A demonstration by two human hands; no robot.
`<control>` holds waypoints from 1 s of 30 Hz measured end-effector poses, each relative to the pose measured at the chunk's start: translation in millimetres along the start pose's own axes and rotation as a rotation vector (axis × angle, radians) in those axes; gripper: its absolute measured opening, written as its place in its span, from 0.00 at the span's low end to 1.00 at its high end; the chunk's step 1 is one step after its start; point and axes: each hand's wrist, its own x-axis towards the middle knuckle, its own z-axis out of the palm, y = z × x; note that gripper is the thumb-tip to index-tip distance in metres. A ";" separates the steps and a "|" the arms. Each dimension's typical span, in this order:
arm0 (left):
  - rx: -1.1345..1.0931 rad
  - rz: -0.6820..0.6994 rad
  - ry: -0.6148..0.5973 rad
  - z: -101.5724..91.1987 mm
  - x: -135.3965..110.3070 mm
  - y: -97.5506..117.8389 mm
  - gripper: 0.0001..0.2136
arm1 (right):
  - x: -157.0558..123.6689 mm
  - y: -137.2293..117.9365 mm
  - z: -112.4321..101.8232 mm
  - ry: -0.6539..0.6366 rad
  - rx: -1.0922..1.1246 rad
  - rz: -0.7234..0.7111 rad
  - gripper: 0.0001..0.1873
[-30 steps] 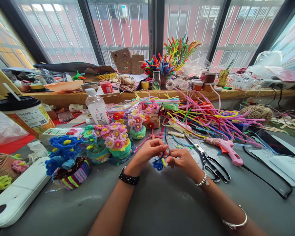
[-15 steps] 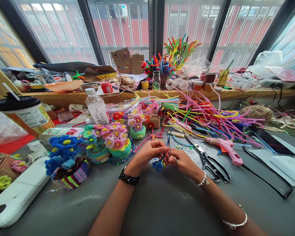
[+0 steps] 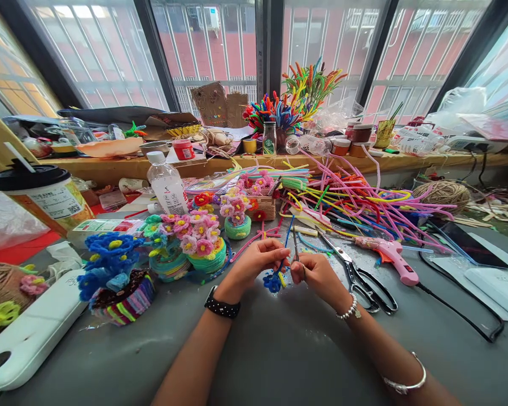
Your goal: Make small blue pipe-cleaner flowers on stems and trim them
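Note:
My left hand (image 3: pixel 256 260) pinches a small blue pipe-cleaner flower (image 3: pixel 273 281) with a yellow centre, its blue stem (image 3: pixel 287 237) rising between my hands. My right hand (image 3: pixel 317 274) is closed on a thin dark stick-like tool (image 3: pixel 295 248) that points up beside the stem. Both hands hover just above the grey table (image 3: pixel 279 349), close together, near its middle.
Finished flower pots (image 3: pixel 198 239) and a blue bouquet (image 3: pixel 110 265) stand to the left. Scissors (image 3: pixel 359 276), a pink glue gun (image 3: pixel 392 256) with its black cord and a heap of pipe cleaners (image 3: pixel 355 197) lie to the right. A lidded cup (image 3: pixel 42 194) and bottle (image 3: pixel 167 183) stand behind.
My right hand has drawn slightly away from the left and raised the thin tool upright. The blue stem has tilted a little. The left hand stays put.

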 end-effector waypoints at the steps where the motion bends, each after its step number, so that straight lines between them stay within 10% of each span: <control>1: 0.001 0.000 0.004 -0.2 0.0 -0.3 0.09 | 0.2 -0.4 -0.3 -0.014 0.004 -0.017 0.35; 30: 0.088 -0.060 -0.056 0.4 0.3 -0.6 0.10 | 0.2 -3.4 0.4 0.002 -0.033 -0.059 0.35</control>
